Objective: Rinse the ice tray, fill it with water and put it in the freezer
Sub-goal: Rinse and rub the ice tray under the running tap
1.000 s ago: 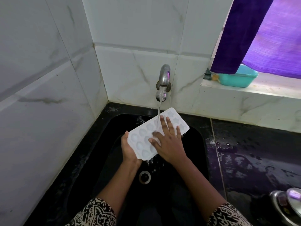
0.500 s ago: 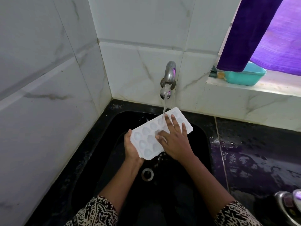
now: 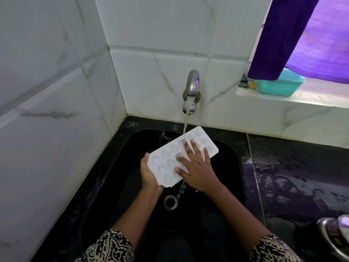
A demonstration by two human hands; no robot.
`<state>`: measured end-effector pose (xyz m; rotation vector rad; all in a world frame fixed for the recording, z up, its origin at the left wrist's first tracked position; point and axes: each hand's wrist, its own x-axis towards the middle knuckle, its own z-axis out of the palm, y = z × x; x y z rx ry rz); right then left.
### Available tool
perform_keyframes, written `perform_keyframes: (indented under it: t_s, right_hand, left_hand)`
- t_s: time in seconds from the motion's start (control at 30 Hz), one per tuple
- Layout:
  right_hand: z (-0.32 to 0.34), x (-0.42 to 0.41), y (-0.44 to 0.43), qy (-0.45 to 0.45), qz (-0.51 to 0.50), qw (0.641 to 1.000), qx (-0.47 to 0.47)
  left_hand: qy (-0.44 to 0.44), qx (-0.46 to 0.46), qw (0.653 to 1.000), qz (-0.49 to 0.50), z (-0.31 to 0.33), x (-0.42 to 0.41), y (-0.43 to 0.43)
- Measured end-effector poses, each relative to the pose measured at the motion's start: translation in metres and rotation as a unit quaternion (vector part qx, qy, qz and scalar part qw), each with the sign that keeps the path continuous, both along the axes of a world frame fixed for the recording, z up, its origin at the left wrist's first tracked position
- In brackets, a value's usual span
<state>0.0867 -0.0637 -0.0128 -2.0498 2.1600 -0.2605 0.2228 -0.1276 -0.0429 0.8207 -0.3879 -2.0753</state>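
A white ice tray (image 3: 166,161) with shaped cavities is tilted over the black sink (image 3: 132,186). My left hand (image 3: 148,173) grips its near left end from below. My right hand (image 3: 196,167) lies flat on the tray's top with fingers spread, covering the middle cavities. Water runs from the steel tap (image 3: 191,87) on the back wall and lands on the tray just by my right fingertips. It drips off the tray's near edge toward the drain (image 3: 170,201).
White marble tiles wall in the sink at left and behind. A wet black counter (image 3: 298,176) lies to the right, with a steel vessel (image 3: 334,237) at its near right corner. On the window ledge stands a teal tub (image 3: 281,86) under a purple curtain (image 3: 283,38).
My right hand has slid slightly along the tray's top while the water keeps running. The head camera has shifted a little; the left hand's grip is the same.
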Motion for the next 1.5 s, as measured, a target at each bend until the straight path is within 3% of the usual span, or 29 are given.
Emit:
perform_keyframes:
  t_s: [0.23,0.43,0.73,0.9,1.07,1.23,1.5]
  right_hand:
    - [0.007,-0.013,0.009,-0.144,-0.12,0.979,-0.079]
    - [0.002,-0.008,0.008,-0.035,-0.031,0.999,-0.02]
    - [0.007,-0.008,-0.002,0.02,-0.035,0.998,-0.048]
    - [0.002,-0.001,0.0,0.024,-0.004,0.999,-0.042]
    - [0.009,-0.006,-0.002,0.018,-0.045,0.996,-0.074]
    - [0.008,-0.005,0.0,0.044,0.01,0.998,-0.044]
    - [0.008,0.001,0.0,0.008,-0.023,0.997,-0.073]
  left_hand:
    - [0.006,0.018,0.999,0.036,-0.007,-0.002,0.0]
    - [0.008,0.003,0.998,0.066,-0.004,0.0,-0.012]
    - [0.013,-0.009,0.998,0.053,0.006,-0.003,-0.011]
    - [0.021,-0.008,0.998,0.051,0.007,-0.001,-0.015]
    - [0.012,-0.005,0.999,0.044,0.004,-0.003,-0.01]
    - [0.003,-0.012,0.999,0.048,0.011,0.001,-0.016]
    - [-0.005,-0.012,0.998,0.057,0.014,-0.002,-0.014]
